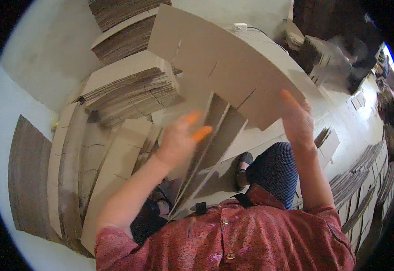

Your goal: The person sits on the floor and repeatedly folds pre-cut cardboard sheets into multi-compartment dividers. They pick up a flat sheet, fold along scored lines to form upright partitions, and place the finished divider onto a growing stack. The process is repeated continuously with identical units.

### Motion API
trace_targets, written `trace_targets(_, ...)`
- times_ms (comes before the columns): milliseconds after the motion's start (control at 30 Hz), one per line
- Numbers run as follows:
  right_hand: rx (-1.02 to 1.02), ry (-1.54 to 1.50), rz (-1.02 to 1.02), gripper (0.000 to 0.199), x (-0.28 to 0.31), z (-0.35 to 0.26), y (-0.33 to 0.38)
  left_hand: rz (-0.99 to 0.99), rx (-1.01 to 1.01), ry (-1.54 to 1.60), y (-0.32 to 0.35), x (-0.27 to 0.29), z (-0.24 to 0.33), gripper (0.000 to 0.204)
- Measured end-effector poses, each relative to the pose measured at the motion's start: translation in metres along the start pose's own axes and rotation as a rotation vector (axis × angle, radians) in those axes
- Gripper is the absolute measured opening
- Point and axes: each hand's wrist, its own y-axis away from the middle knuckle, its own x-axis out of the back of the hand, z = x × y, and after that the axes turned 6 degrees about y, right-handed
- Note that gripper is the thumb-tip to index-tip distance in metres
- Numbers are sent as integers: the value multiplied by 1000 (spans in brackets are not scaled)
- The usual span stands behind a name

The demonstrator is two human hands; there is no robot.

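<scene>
Stacks of flat cardboard (129, 92) crowd the pale floor (364, 117) from nine to twelve o'clock. You hold a large slotted cardboard sheet (219, 63) up at twelve o'clock. Your right hand (297, 119) grips its lower edge at two o'clock. Your left hand (179, 137), fingers loosely spread, touches the folded cardboard panels (206, 149) hanging below.

**Soft indoor light, strong fisheye bending**

The light is even and quite bright, with pale walls and only weak shadows under the cardboard sheet (233, 72). The left hand (179, 140) is blurred by motion. Straight edges curve near the rim, corners are black, and the far right looks dim and unsharp.
</scene>
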Motion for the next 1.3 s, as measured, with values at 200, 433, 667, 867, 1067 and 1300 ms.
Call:
trace_targets(200,-30,35,83,19,32,-24,23,-240,353,-59,20,29,-11,32)
trace_targets(433,109,234,0,16,35,-14,39,-141,290,-145,45,48,-29,23)
trace_targets(667,171,373,-72,16,40,-23,39,-46,242,-199,51,52,-38,22)
trace_targets(867,228,375,-26,17,37,-27,37,-24,213,-173,49,50,-37,21)
trace_targets(1067,270,476,-45,16,39,-28,33,32,279,-130,52,48,-33,24)
trace_targets(1300,124,463,-227,15,33,3,34,72,288,-184,56,46,-39,24)
